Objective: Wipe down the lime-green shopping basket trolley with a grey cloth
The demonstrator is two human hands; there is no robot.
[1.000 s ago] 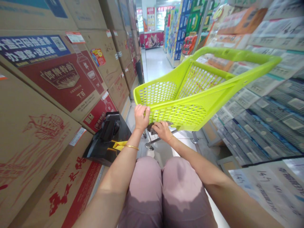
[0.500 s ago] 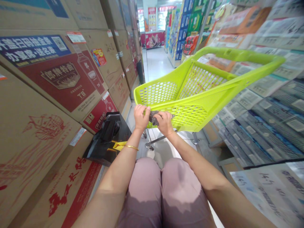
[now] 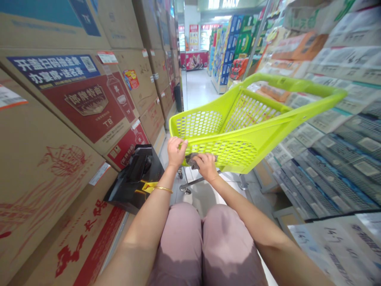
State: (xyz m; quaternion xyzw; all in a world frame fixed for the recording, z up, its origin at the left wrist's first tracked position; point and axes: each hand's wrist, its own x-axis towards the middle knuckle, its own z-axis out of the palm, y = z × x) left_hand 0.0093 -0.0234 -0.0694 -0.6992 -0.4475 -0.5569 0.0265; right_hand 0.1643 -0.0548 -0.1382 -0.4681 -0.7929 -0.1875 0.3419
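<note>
Two bare hands meet a lime-green shopping cart (image 3: 235,153) in the head view, both at its near, low end. The left hand (image 3: 177,151) is closed over the corner of the rim, fingers on top and thumb beside them. Just beside it, the right hand (image 3: 206,165) has its fingers bent around a crumpled dark grey cloth (image 3: 194,162), pinching it against the cart's side wall; part of the cloth bulges out between the two hands.

The cart is plastic, with a smooth solid rim and walls pierced by rows of rounded holes. Its basket rises away from the grip, up and to the right, toward a thick looped handle (image 3: 291,84) well apart from the hands. Inside, beyond the fingers, stands a slotted panel (image 3: 251,113) with bits of red and yellow showing through it; whether these lie in the cart or behind it, I cannot tell. Below the right hand runs a metal frame with a small caster (image 3: 185,190).

Left of the grip and lower, near the forearm with a gold bracelet (image 3: 163,190), leans a black bag (image 3: 129,192) with a yellow strip; its contents are hidden. Farther left, printed cartons (image 3: 92,107) are stacked, their flaps closed. To the right of the grip, beyond the cart, are piles of wrapped packs (image 3: 327,178). Nearer than the hands are knees in pinkish trousers (image 3: 220,238).
</note>
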